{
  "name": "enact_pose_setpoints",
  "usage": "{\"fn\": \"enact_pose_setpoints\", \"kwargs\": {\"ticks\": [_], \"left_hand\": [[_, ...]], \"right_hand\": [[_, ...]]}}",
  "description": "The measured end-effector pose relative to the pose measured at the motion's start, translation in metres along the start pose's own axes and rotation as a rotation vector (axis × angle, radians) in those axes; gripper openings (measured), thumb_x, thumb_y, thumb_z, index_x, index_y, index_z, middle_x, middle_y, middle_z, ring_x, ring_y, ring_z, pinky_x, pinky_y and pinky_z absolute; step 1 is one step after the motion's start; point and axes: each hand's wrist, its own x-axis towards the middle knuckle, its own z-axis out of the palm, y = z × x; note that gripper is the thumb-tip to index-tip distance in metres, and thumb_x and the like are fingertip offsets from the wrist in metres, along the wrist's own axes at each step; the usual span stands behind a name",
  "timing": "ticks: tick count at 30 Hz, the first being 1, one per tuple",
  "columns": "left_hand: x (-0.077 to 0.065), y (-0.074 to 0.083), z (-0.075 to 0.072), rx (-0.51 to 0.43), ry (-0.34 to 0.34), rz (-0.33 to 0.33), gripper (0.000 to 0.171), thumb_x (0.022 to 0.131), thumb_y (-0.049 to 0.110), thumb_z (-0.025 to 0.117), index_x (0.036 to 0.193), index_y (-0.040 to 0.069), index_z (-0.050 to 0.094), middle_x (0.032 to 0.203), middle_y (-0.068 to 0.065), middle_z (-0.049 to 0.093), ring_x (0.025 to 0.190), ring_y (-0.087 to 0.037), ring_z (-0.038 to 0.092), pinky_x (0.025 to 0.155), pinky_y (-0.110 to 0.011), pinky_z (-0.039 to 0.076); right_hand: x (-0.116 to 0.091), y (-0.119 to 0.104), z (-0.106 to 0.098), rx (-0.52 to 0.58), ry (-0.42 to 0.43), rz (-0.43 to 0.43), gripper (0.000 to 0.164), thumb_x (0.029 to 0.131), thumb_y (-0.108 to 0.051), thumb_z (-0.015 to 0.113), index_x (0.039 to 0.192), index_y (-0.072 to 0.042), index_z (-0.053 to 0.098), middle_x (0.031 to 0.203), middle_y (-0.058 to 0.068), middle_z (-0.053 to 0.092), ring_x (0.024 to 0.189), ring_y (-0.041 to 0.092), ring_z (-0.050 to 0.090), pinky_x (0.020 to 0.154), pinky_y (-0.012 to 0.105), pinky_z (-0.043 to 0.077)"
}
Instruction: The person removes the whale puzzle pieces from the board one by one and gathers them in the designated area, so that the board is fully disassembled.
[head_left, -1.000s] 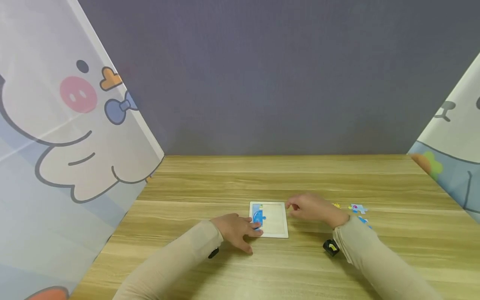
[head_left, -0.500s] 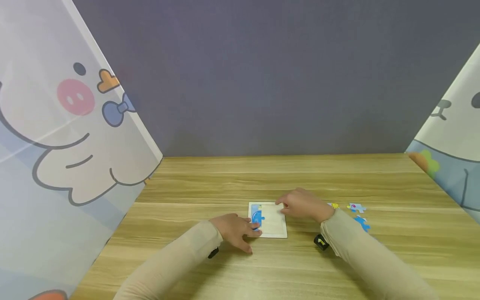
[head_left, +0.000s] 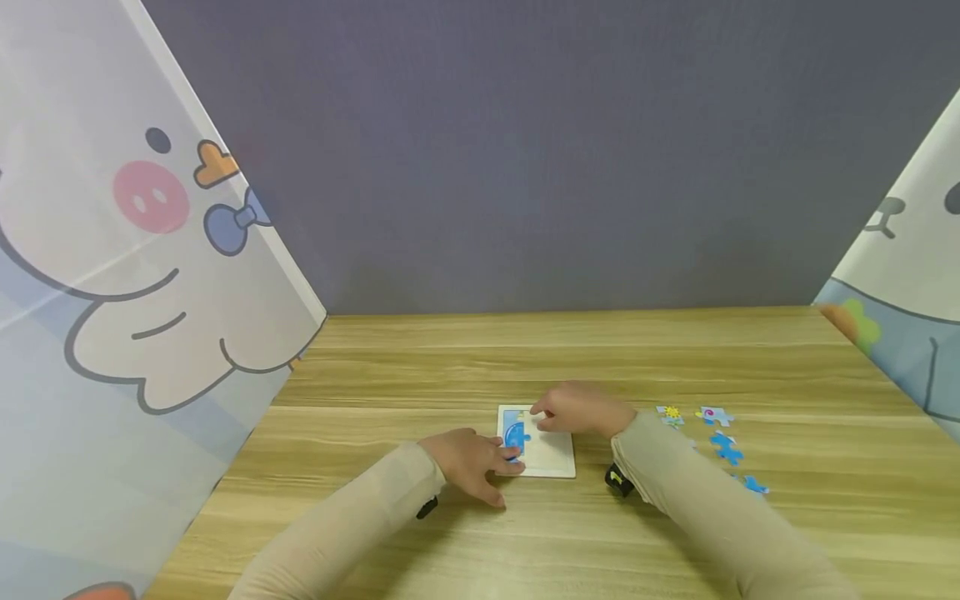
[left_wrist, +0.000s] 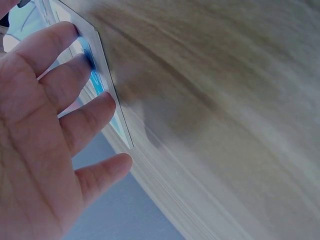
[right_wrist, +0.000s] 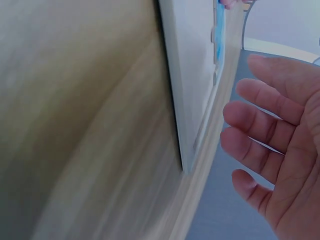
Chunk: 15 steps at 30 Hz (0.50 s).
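Observation:
My left hand (head_left: 471,462) rests at the left side of a square white puzzle tray (head_left: 553,457), fingers spread and fingertips on its left column of puzzle pieces (head_left: 516,432). Those joined pieces show a blue picture, with a knob sticking out to the right. In the left wrist view the fingertips (left_wrist: 107,102) lie over the tray's edge. My right hand (head_left: 581,410) is over the tray's upper right part, index finger stretched toward the joined pieces. The right wrist view shows its fingers (right_wrist: 240,142) loosely bent, with nothing visible between them and the thumb.
Loose puzzle pieces lie on the wooden table (head_left: 390,350) to the right: a sun piece (head_left: 671,413), a piece with a pink swirl (head_left: 716,416), a blue piece (head_left: 726,448) and another blue piece (head_left: 755,484). The right sleeve (head_left: 660,462) partly covers this area.
My right hand has moved left from beside the tray to over it, close to the joined pieces. Its sleeve has uncovered more loose pieces. The left hand has stayed in place.

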Motion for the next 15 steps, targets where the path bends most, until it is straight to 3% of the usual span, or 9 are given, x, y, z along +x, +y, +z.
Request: {"fn": "enact_pose_setpoints", "kwargs": {"ticks": [4,10,15], "left_hand": [[-0.001,0.0,0.001,0.007,0.013,0.01,0.062,0.09,0.055,0.056,0.146,0.031,0.042,0.153,0.01,0.03,0.14,-0.014,0.028,0.109,-0.042,0.03],[-0.002,0.001,0.002,0.019,0.029,0.016,0.063,0.089,0.055,0.057,0.145,0.031,0.042,0.153,0.009,0.03,0.14,-0.015,0.029,0.109,-0.044,0.03],[-0.002,0.0,0.002,0.02,0.028,0.01,0.063,0.089,0.055,0.057,0.146,0.031,0.042,0.153,0.009,0.029,0.14,-0.014,0.028,0.11,-0.045,0.029]], "right_hand": [[0.006,-0.002,0.002,-0.001,-0.018,-0.004,0.022,0.089,-0.012,0.063,0.107,-0.002,0.072,0.07,-0.008,0.054,0.058,0.003,0.04,0.058,0.021,0.04],[0.012,-0.004,0.004,-0.026,-0.073,0.036,0.009,0.088,-0.013,0.065,0.089,-0.01,0.073,0.082,-0.003,0.067,0.064,0.006,0.051,0.065,0.027,0.047],[0.015,-0.007,0.004,-0.033,-0.102,0.071,0.014,0.088,-0.014,0.065,0.097,-0.009,0.074,0.097,0.002,0.071,0.079,0.012,0.062,0.077,0.033,0.051]]}}
